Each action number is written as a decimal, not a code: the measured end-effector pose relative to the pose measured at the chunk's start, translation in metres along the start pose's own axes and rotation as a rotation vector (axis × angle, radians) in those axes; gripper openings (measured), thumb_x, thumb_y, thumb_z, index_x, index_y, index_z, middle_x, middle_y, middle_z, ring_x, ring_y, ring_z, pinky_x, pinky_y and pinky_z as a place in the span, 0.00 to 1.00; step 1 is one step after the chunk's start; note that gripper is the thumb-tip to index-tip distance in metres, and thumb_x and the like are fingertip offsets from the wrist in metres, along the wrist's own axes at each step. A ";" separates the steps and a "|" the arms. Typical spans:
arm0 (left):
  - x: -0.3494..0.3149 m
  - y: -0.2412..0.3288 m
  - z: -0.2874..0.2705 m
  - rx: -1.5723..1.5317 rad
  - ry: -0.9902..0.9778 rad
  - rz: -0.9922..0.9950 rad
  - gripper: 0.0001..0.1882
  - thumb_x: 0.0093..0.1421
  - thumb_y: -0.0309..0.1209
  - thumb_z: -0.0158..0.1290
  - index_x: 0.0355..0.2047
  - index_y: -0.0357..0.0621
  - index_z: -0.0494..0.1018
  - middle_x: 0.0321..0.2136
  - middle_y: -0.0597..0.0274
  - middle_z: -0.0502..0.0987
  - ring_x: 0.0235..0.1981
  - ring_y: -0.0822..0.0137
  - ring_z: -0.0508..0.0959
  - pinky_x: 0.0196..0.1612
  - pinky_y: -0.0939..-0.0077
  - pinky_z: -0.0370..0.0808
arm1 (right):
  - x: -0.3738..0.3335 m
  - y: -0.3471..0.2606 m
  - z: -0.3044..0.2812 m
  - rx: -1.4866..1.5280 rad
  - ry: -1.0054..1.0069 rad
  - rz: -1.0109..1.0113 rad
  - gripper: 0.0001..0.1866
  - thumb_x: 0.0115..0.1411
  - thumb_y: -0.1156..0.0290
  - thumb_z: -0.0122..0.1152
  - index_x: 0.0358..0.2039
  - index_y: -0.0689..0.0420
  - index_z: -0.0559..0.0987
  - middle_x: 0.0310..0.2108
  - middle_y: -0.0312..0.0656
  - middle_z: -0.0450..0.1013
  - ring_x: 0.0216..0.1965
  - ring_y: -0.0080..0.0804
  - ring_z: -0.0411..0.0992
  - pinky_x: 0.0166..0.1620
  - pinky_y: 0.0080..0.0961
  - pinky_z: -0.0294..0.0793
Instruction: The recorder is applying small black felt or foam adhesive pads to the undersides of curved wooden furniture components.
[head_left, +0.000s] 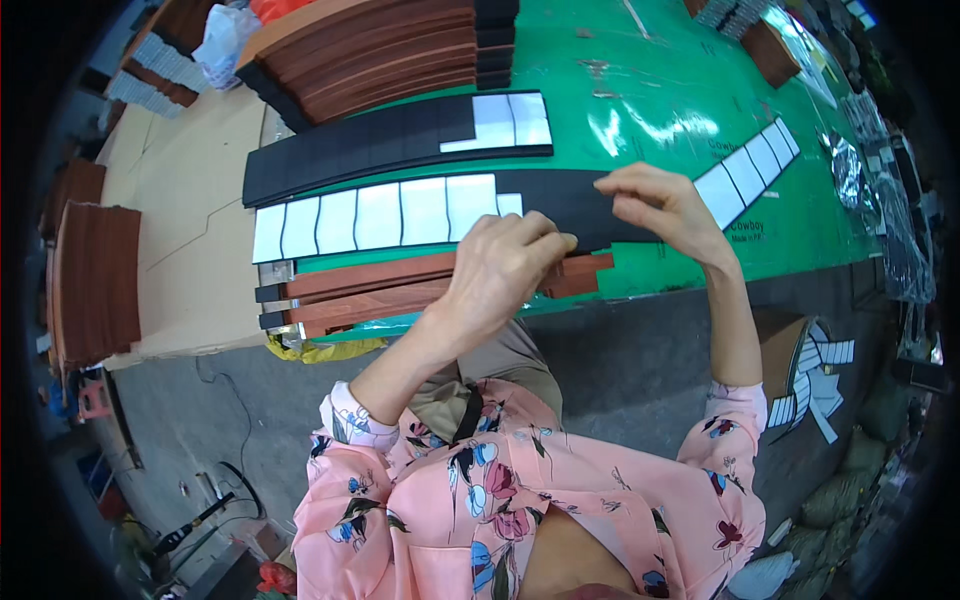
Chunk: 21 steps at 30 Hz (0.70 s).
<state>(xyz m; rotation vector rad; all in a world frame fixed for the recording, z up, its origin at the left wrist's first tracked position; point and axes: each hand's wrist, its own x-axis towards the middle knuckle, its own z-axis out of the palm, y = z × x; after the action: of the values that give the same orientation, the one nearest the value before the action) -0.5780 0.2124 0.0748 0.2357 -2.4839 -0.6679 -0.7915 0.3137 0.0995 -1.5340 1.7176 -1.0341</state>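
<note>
Here, I see the fingers of the left hand (500, 265) curled and pinched onto the near edge of a long black strip (560, 200), gripping it where its bare black part begins. The right hand (660, 205) pinches the same strip further along, thumb and forefinger closed on its upper edge, the remaining fingers loosely bent. The strip lies across the green table (640, 110), running from the left side to the upper right; white rectangular pieces (380, 215) cover its left portion in a row, and more white pieces (750, 165) show on its far right end, beyond the right hand. A second black strip (380, 140) lies just behind it, carrying white pieces at its right end only. Reddish-brown wooden slats (400, 285) rest on the table's near edge, directly under the left hand. A larger stack of similar slats (390, 50) sits at the far side of the table. To the left I note cardboard sheets (190, 200) and another pile of brown slats (95, 280). At the lower right, a box with loose white backing scraps (815, 375) stands on the grey floor (620, 350).
</note>
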 end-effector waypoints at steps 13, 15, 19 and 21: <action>-0.008 0.000 -0.007 0.073 0.006 0.041 0.18 0.45 0.27 0.51 0.39 0.40 0.71 0.35 0.61 0.73 0.32 0.67 0.73 0.35 0.73 0.67 | 0.183 0.063 0.096 -0.696 -0.223 -0.435 0.08 0.49 0.74 0.60 0.29 0.61 0.73 0.29 0.45 0.70 0.33 0.44 0.71 0.35 0.35 0.72; -0.008 -0.001 -0.006 0.063 0.009 0.037 0.18 0.45 0.27 0.51 0.39 0.40 0.71 0.35 0.60 0.73 0.33 0.66 0.73 0.35 0.72 0.67 | 0.188 0.069 0.101 -0.723 -0.192 -0.512 0.09 0.47 0.74 0.62 0.26 0.62 0.71 0.26 0.45 0.69 0.32 0.43 0.71 0.33 0.34 0.73; -0.010 -0.004 -0.007 0.040 -0.019 0.026 0.18 0.46 0.27 0.51 0.40 0.39 0.70 0.36 0.58 0.72 0.36 0.64 0.73 0.37 0.69 0.68 | 0.195 0.074 0.106 -0.725 -0.219 -0.528 0.08 0.47 0.75 0.61 0.24 0.62 0.70 0.25 0.45 0.67 0.30 0.41 0.71 0.30 0.32 0.73; -0.010 -0.005 -0.008 0.033 -0.034 0.023 0.18 0.46 0.27 0.51 0.40 0.39 0.70 0.36 0.58 0.72 0.36 0.63 0.73 0.38 0.68 0.69 | 0.193 0.071 0.110 -0.866 -0.196 -0.623 0.03 0.44 0.79 0.57 0.21 0.63 0.72 0.22 0.46 0.69 0.27 0.39 0.72 0.28 0.30 0.75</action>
<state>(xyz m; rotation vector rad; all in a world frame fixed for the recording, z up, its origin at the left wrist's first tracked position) -0.5649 0.2081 0.0737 0.2099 -2.5280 -0.6262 -0.7631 0.1075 -0.0062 -2.7280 1.6568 -0.3320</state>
